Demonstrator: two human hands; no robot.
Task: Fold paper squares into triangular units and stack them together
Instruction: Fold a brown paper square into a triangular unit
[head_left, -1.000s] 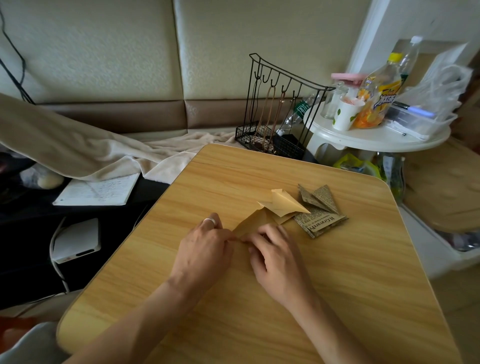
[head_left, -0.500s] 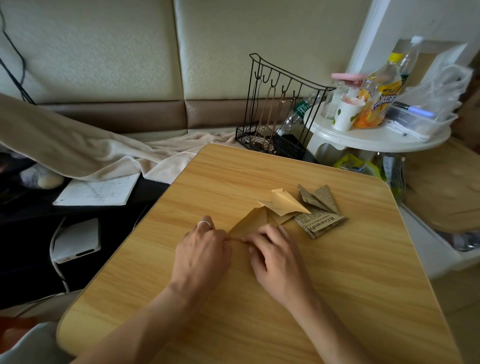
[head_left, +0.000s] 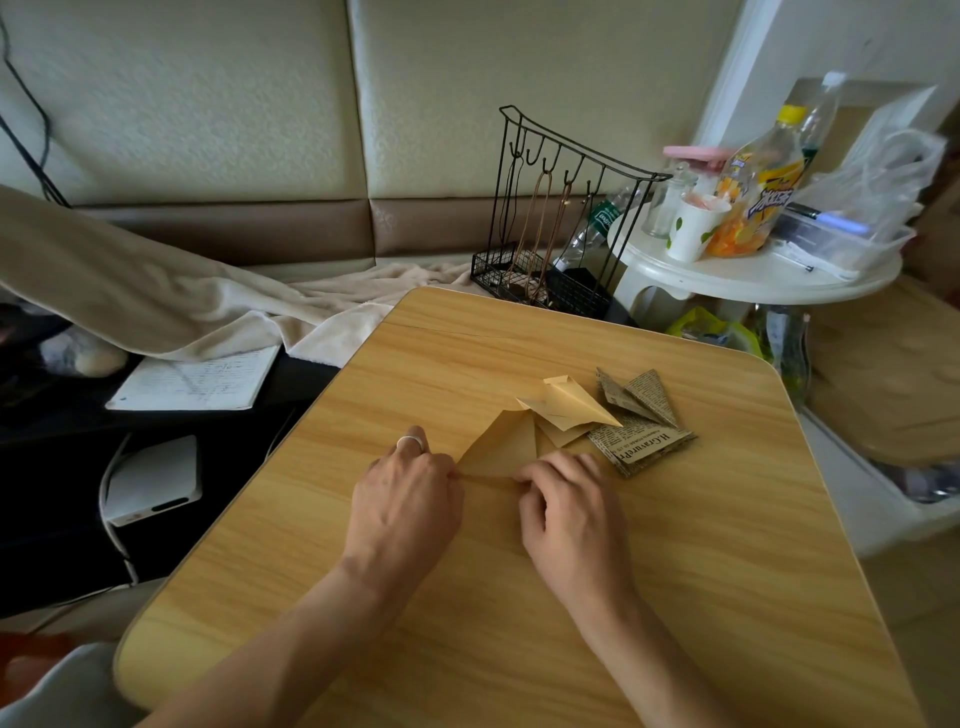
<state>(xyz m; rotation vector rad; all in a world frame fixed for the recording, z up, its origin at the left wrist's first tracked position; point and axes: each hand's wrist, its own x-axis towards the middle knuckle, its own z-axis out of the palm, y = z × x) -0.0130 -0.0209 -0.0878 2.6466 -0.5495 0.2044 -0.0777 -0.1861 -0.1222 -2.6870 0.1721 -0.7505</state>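
Note:
A tan paper sheet (head_left: 501, 444), folded into a triangle, lies on the wooden table (head_left: 675, 571). My left hand (head_left: 405, 509), with a ring on one finger, pinches its near left edge. My right hand (head_left: 569, 506) pinches the same near edge from the right, fingers curled. Just behind the sheet sits a folded tan unit (head_left: 569, 405), resting against a pile of folded newspaper-print units (head_left: 641, 428). The near edge of the sheet is partly hidden under my fingers.
A black wire rack (head_left: 558, 218) stands past the table's far edge. A white round side table (head_left: 753, 273) with a paper cup, bottles and a plastic box is at the back right. A beige blanket, a notebook (head_left: 195, 379) and a white box lie to the left.
My hands have moved apart along the sheet's near edge, the left one sliding left. The sheet's raised flap now lies lower and flatter.

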